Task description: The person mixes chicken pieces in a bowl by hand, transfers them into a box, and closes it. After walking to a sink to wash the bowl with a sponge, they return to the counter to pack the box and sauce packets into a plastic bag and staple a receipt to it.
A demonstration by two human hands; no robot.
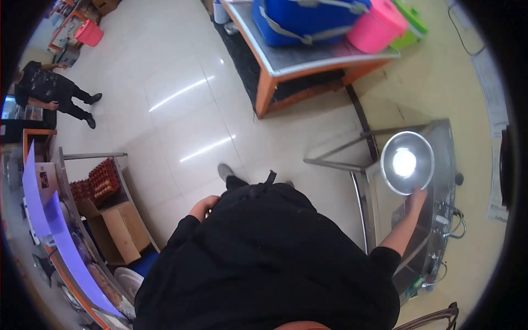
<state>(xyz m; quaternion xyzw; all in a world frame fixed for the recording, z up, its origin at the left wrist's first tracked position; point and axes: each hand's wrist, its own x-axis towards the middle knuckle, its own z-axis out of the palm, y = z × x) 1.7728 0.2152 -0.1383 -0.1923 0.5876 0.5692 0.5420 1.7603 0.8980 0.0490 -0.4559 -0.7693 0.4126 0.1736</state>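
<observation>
A shiny metal bowl (395,179) is gripped at its near rim by my right hand (416,199), fingers closed on the edge. The bowl is held over a steel counter (440,148) along the right wall, and its round inside faces up, with a bright light reflected in it. My left hand (204,207) hangs low at my left side against my black clothing. Its fingers are partly hidden, and nothing shows in its grasp.
Ahead stands a table (286,69) with a blue bag (308,25) and a pink bucket (377,27). Shelving on the left holds egg trays (103,180) and an open cardboard box (124,231). A person in black (52,91) stands far left on the tiled floor (181,110).
</observation>
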